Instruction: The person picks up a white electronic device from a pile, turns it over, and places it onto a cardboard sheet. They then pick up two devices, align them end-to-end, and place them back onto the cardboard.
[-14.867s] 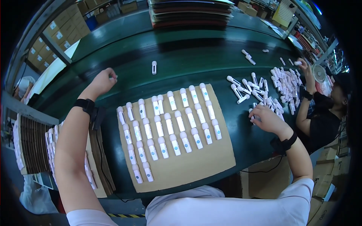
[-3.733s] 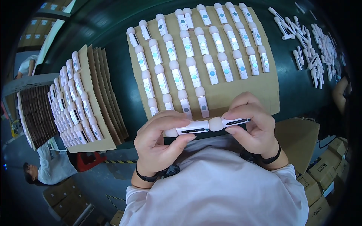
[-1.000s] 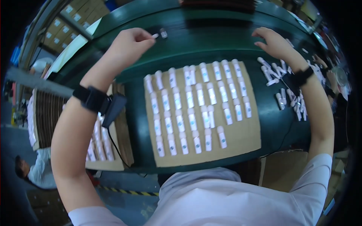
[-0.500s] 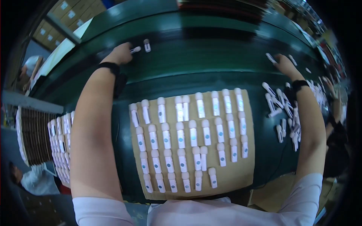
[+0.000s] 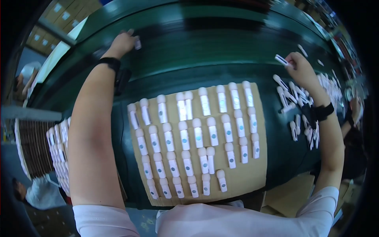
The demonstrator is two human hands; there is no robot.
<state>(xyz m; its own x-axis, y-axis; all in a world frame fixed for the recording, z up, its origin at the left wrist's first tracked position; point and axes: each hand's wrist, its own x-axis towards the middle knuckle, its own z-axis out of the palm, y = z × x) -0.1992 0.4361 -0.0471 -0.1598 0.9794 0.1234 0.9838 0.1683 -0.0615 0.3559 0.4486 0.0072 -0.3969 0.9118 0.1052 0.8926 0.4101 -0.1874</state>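
Observation:
My right hand [image 5: 301,67] is closed on one end of a small white wand [image 5: 281,60], which points out to the left of the fingers over the green surface. At the upper left, my left hand [image 5: 123,44] has its fingers curled, with a small white wand [image 5: 137,42] at the fingertips, slightly blurred; the palm side is hidden. Between my forearms lies a brown cardboard sheet [image 5: 248,175] bearing rows of similar white wands with rounded pinkish heads, many with a round bluish spot. A loose pile of wands [image 5: 290,96] lies beside my right forearm.
The green work surface [image 5: 205,51] stretches across the far side. More wands [image 5: 331,89] and another person's hand [image 5: 357,108] are at the far right. At left stand a filled sheet [image 5: 59,154] and stacked cardboard [image 5: 29,146]. Other people and cartons [image 5: 59,14] appear beyond.
The whole view has shifted slightly. My right hand has raised its wand off the surface. My left hand has moved forward; of two wands near it, only one still shows.

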